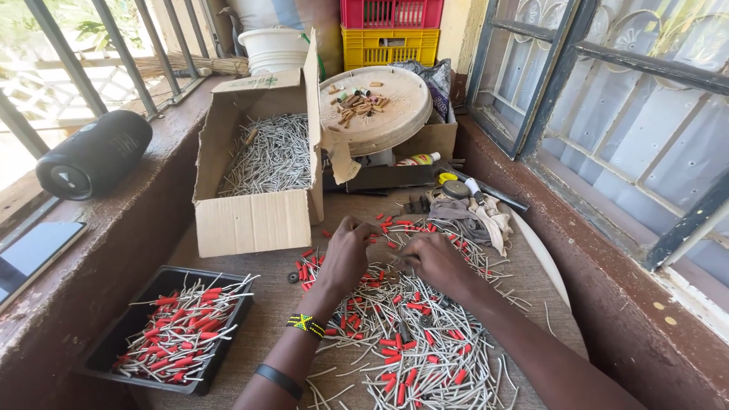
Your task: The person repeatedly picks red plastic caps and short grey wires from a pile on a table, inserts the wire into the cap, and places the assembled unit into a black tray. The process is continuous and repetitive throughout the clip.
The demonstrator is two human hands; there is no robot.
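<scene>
Sticks (414, 345), thin and pale grey, lay in a wide loose heap on the woven mat (250, 326) in front of me, mixed with short red tubes (395, 225); some sticks carried a red tube on one end. The heap ran from the middle of the mat toward the bottom edge, where it was cut off.

My left hand (345, 254) sat at the heap's far edge, fingers curled down into it, pinched on something I couldn't make out. My right hand (434, 260) was just beside it, fingers bent toward the left hand; closed on a stick or not, I couldn't tell. Both hands hid whatever lay under them.

Containers, biggest first. Cardboard box (254, 220), flaps open, stood beyond the left hand and held bare grey sticks only. Round beige lid (399, 125) rested tilted behind it on another box, with small brown and red bits on top. Black tray (102, 357) at near left held finished sticks with red tubes, some poking over the rim. Red and yellow crates (389, 47) were stacked at the back, contents too dark to see.

Black cylinder speaker (95, 154) lay on the ledge at left. Cloth and small tools (467, 201) beyond the right hand were jumbled, hard to separate.
</scene>
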